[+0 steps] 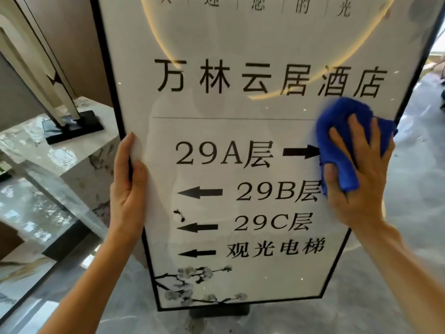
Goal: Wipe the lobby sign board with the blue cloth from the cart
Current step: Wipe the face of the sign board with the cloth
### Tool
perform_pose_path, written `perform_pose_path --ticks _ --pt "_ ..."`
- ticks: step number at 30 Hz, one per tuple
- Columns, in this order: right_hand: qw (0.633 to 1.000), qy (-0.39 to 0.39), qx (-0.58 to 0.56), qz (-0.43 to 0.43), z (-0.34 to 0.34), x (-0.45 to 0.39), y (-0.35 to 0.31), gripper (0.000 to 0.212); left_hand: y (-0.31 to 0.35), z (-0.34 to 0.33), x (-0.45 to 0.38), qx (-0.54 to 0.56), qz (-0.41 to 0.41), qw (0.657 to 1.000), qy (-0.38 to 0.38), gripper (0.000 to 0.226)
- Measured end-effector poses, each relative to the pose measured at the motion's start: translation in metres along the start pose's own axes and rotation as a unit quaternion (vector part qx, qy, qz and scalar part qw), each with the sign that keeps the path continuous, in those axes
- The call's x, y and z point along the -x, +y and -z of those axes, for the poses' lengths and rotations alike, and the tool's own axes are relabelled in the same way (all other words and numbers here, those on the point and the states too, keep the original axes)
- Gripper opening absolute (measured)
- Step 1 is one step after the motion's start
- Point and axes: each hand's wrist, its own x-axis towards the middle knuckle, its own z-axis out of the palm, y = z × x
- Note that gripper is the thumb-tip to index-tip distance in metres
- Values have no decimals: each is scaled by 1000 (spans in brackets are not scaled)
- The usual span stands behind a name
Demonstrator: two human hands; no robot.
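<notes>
Pressing blue cloth [344,131] flat (right hand [356,179]), left hand [128,186] gripping sign board [240,112]

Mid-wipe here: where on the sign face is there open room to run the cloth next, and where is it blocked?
Open: the sign board face between the left hand on the frame edge and the blue cloth under the right hand, plus the strip above the plum blossom print. Blocked: both side edges at hand height.

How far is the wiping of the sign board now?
Done: the blue cloth is fetched. In hand: the right hand presses it on the sign board near its right edge; the left hand grips the left edge. Left: dark specks lower down.
</notes>
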Motion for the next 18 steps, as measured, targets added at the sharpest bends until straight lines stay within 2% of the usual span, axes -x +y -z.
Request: perform_pose_path --ticks 5,8,10,12,15,18 --pt "993 62 -34 -99 -22 7 -36 47 -7 -1 15 2 -2 1000 18 45" --pt "967 131 -74 -204 -46 -5 -81 50 -10 -1 16 36 13 999 15 41" --pt "958 164 -68 -223 -68 -15 -124 50 -11 0 16 52 3 999 8 42" --pt "976 147 -38 -156 -89 -16 -166 48 -10 -1 16 56 -19 998 3 45" --pt "999 39 5 -35 -114 16 -212 56 -15 1 15 69 -37 997 -17 43" --pt "996 -58 28 61 -125 72 -229 63 -17 2 15 120 -23 992 -44 48"
